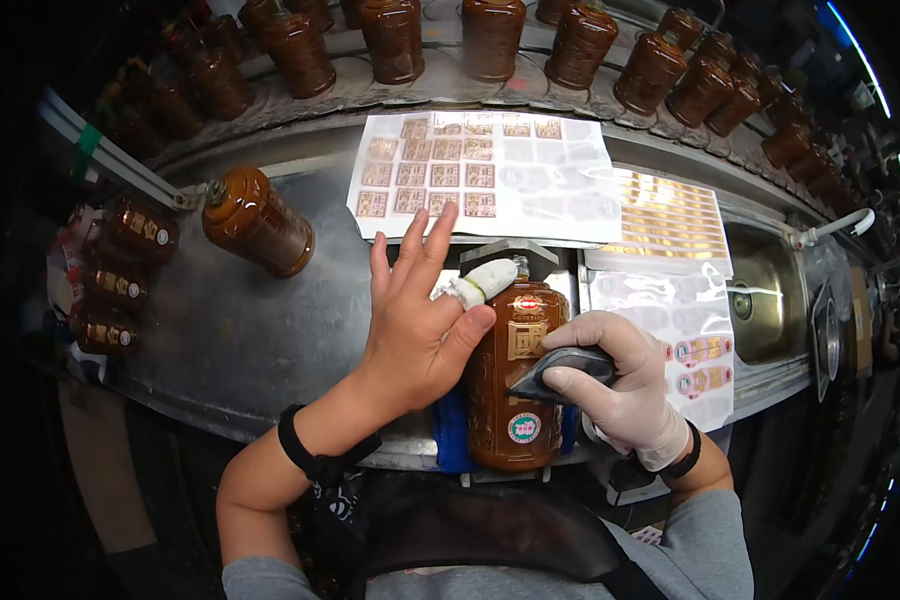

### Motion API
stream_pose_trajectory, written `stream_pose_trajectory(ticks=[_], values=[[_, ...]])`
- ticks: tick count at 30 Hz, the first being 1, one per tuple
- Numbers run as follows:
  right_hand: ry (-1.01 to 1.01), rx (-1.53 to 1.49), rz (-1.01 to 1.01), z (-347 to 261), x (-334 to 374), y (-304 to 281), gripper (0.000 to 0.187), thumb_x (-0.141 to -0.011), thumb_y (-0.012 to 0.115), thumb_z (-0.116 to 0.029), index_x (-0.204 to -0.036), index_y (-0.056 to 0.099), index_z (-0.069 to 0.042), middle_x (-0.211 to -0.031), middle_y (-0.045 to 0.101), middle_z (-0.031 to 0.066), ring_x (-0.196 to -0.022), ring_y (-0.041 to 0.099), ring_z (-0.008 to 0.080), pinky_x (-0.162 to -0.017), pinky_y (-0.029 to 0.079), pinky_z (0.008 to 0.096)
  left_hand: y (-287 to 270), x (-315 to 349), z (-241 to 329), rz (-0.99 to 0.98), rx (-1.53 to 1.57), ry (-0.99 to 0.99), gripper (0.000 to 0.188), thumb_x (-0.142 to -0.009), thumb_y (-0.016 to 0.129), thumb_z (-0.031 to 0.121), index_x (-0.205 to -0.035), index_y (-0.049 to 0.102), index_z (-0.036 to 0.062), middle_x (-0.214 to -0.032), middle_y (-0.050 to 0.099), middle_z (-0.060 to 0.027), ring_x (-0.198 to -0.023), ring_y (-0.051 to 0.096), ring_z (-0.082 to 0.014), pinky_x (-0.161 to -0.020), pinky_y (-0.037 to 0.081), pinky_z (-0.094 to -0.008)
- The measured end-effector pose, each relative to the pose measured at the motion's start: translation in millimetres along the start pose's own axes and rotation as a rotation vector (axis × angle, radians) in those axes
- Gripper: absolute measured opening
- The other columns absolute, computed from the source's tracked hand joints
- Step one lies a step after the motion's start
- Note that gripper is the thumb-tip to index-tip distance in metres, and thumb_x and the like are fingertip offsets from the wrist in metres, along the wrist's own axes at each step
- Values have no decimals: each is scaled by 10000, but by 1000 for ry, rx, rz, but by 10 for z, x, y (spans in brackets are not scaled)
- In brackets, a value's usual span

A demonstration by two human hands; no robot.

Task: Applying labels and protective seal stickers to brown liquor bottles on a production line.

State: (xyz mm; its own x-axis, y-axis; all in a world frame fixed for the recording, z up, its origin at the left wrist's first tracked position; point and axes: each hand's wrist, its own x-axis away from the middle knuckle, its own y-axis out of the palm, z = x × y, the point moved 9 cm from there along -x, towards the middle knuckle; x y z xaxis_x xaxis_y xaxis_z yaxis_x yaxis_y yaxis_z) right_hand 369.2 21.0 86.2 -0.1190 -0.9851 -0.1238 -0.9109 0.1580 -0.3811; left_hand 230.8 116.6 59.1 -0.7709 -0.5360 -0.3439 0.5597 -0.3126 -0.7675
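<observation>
The brown bottle [493, 375] lies at the near edge of the metal table [190, 350], label face up, its long axis running near to far and its neck pointing far. It looks glossy, with a raised gold plate [526, 341] and a round green-and-white sticker [524, 428]. The right hand [630, 385], in a white glove, pinches a dark tool [578, 372] over its face. The left hand [415, 345] has fingers spread beside the neck. Leftward the table stretches widely to a second bottle [257, 222]; label sheets [560, 185] border the far side.
</observation>
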Motion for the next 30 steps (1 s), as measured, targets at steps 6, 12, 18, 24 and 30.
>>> stream_pose_trajectory(ticks=[6, 12, 18, 24, 30], values=[[-36, 1, -50, -61, -31, -8, 223, -814, 749, -82, -1014, 679, -11, -936, 697, 124, -840, 705, 231, -736, 539, 313, 50, -17, 230, -114, -11, 190, 559, -1014, 424, 509, -1115, 742, 61, -1560, 333, -246, -1465, 234, -456, -1138, 28, -648], [-25, 50, -13, -15, -163, -40, 215, -810, 749, -77, -1004, 680, -16, -942, 697, 125, -838, 705, 233, -733, 538, 316, 33, -85, -5, -5, 32, 36, 511, -1024, 438, 452, -1085, 749, 52, -1553, 369, -217, -1451, 274, -452, -1141, 58, -643], [27, 116, 181, 122, -566, -173, 178, -833, 707, -86, -983, 665, 0, -880, 694, 140, -790, 695, 230, -713, 532, 313, 131, -6, -169, 33, 241, -100, 494, -1042, 407, 388, -1237, 671, 19, -1548, 369, -234, -1440, 304, -444, -1160, 89, -602], [15, 202, 287, 348, -647, -280, 177, -860, 686, -79, -1014, 637, -7, -856, 676, 117, -786, 671, 183, -725, 524, 299, 31, 92, 63, -2, 209, 20, 544, -1011, 430, 496, -1253, 683, 80, -1556, 314, -279, -1453, 279, -442, -1156, 61, -613], [273, -155, 371, 526, -394, -501, 211, -891, 665, -119, -1075, 633, -20, -930, 659, 47, -858, 619, 106, -775, 510, 264, 74, 139, 26, -113, 107, 52, 590, -991, 402, 586, -1200, 726, 139, -1576, 299, -246, -1464, 251, -445, -1149, 40, -626]])
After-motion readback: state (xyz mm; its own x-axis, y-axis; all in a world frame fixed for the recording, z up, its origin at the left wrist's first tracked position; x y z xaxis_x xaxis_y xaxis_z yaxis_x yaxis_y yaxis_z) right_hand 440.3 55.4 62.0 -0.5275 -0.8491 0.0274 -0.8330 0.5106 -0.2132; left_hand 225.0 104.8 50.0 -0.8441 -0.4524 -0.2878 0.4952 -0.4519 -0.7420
